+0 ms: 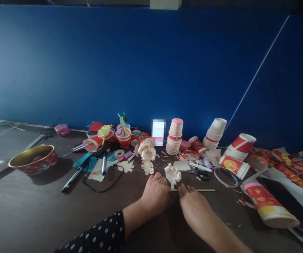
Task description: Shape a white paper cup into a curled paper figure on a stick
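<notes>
A thin pale stick (pixel 206 190) lies crosswise on the dark table. Its left end disappears under my left hand (pixel 156 191), whose fingers are curled and pressed down. My right hand (pixel 195 202) has its fingers bent together over the middle of the stick, and their tips are partly hidden. Between the two hands, a white ruffled paper cutout (pixel 172 174) stretches a narrow strip down to the stick. Just beyond my left hand lies another scalloped white paper piece (pixel 148 168), in front of a larger ruffled paper figure (pixel 146 151).
Upside-down stacked paper cups (pixel 174 142) stand behind the cutout. Scissors (pixel 201 174), a tape roll (pixel 225 176) and a red cup (pixel 271 207) lie to the right. At left are a gold-rimmed bowl (pixel 33 160), a cutter (pixel 73 179) and a marker (pixel 104 163). A blue partition (pixel 140 63) rises behind.
</notes>
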`<state>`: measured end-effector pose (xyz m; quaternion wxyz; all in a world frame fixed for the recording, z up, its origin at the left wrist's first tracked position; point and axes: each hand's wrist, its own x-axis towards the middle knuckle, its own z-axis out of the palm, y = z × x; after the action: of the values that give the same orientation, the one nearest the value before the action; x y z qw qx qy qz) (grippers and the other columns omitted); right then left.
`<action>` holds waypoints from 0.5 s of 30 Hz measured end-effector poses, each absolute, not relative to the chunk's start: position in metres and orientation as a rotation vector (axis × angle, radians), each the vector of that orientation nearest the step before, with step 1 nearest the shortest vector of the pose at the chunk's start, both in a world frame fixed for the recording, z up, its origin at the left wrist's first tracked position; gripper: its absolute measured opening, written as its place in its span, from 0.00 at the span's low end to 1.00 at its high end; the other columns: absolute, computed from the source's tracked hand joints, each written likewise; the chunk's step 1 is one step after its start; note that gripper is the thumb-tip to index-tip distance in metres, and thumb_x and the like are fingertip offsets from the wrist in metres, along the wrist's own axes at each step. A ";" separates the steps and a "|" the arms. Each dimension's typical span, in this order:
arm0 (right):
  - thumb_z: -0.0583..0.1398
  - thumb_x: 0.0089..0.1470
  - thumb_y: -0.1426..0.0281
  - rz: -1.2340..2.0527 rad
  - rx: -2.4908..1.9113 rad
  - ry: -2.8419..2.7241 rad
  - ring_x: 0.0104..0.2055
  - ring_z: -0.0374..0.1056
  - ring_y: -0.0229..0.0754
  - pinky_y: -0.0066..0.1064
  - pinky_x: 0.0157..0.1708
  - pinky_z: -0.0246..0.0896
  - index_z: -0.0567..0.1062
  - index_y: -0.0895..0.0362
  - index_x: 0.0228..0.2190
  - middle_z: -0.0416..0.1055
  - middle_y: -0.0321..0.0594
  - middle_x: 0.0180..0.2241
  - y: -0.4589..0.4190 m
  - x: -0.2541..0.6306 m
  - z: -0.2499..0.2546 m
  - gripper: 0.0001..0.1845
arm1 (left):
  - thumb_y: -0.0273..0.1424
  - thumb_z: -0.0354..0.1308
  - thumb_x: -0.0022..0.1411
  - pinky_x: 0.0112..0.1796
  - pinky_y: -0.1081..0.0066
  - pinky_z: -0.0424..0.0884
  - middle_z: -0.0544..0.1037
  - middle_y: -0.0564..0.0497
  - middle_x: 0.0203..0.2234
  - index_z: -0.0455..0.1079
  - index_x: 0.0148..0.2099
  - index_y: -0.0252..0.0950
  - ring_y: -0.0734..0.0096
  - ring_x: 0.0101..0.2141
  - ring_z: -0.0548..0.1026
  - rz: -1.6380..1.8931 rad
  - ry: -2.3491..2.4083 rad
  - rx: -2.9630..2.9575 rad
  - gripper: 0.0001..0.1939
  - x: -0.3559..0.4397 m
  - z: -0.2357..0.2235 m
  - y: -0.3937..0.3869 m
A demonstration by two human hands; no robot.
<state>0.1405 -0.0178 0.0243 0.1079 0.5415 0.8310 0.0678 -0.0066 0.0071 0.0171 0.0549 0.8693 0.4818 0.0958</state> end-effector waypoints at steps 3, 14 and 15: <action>0.46 0.52 0.85 0.185 1.579 2.409 0.52 0.63 0.52 0.40 0.51 0.57 0.66 0.72 0.51 0.64 0.61 0.51 -0.017 0.139 0.024 0.25 | 0.27 0.53 0.55 0.38 0.64 0.62 0.73 0.48 0.33 0.73 0.30 0.36 0.61 0.39 0.65 0.247 1.458 2.681 0.07 -0.006 0.019 0.007; 0.45 0.51 0.86 0.240 1.605 2.348 0.53 0.61 0.58 0.49 0.48 0.58 0.62 0.71 0.54 0.58 0.65 0.54 -0.017 0.138 0.023 0.28 | 0.28 0.51 0.59 0.36 0.64 0.63 0.72 0.48 0.34 0.72 0.33 0.36 0.61 0.39 0.65 0.257 1.464 2.748 0.08 -0.006 0.010 0.011; 0.45 0.51 0.86 0.231 1.615 2.348 0.54 0.60 0.59 0.51 0.48 0.58 0.62 0.71 0.54 0.58 0.65 0.54 -0.017 0.138 0.023 0.28 | 0.28 0.51 0.59 0.36 0.64 0.63 0.72 0.48 0.34 0.72 0.33 0.36 0.61 0.39 0.65 0.256 1.468 2.748 0.08 -0.006 0.010 0.011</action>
<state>0.1382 -0.0173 0.0234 0.1407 0.5591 0.8131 0.0801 -0.0059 0.0108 0.0102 0.0080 0.8790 0.4696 0.0818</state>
